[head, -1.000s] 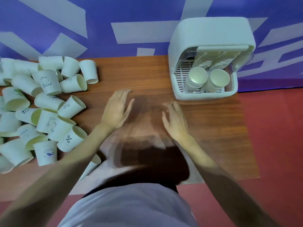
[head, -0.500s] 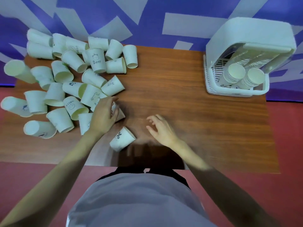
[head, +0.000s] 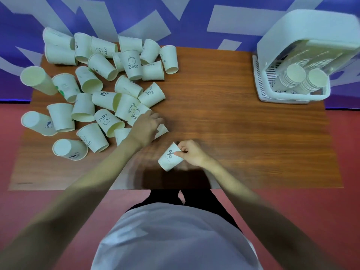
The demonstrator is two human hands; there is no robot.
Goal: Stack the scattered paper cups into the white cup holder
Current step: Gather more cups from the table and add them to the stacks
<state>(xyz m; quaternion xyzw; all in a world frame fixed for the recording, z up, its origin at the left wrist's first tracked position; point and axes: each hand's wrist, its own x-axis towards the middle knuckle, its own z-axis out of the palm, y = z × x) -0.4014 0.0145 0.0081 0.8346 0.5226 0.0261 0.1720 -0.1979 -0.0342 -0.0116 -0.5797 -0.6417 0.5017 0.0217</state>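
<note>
Several white paper cups (head: 105,98) lie scattered in a heap over the left half of the wooden table. My right hand (head: 191,152) grips one cup with a percent mark (head: 169,157) by its rim, near the table's front middle. My left hand (head: 146,126) reaches into the right edge of the heap and rests on a cup (head: 161,130) that it mostly hides; its grasp cannot be made out. The white cup holder (head: 303,55) stands at the back right corner, with two slanted stacks of cups (head: 303,78) inside.
The wooden table (head: 233,133) has bare surface between the heap and the holder. A purple and white patterned wall runs behind the table. Red floor surrounds it, and my white shirt fills the bottom of the view.
My right hand has taken hold of the percent-marked cup, which lay loose half a second ago. My left hand stays at the heap's edge. The view has shifted left since a second ago.
</note>
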